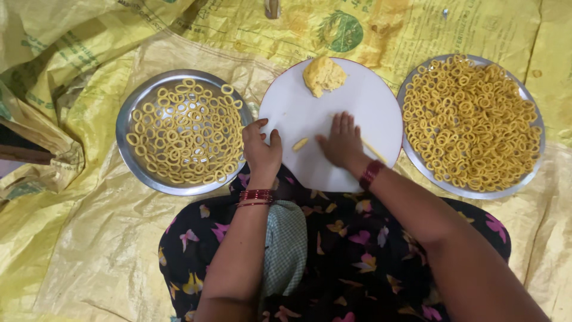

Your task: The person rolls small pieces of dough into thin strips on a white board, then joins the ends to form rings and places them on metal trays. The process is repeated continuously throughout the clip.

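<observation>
1. While your right hand lies flat on the round white board, fingers together and pressed down, it covers a thin dough rope whose end shows past the palm toward the right.
2. Your left hand rests at the board's left edge, fingers curled loosely inward; whether they pinch anything cannot be told.
3. Short dough piece: lies loose on the board between your two hands. Judged soft, light and easily squashed; lift it by the ends with fingertips only.
4. Dough lump: pale yellow, at the board's far edge. Likely pliable and a little tacky; pinch from its edge.
5. Left steel plate: one thin layer of yellow dough rings. Probably fragile while raw; carry by the rim.
6. Right steel plate: heaped ring pile, likely the heavier.
7. Yellow printed sack sheeting covers the floor; a round green emblem sits beyond the board, with green lettering at upper left.
</observation>
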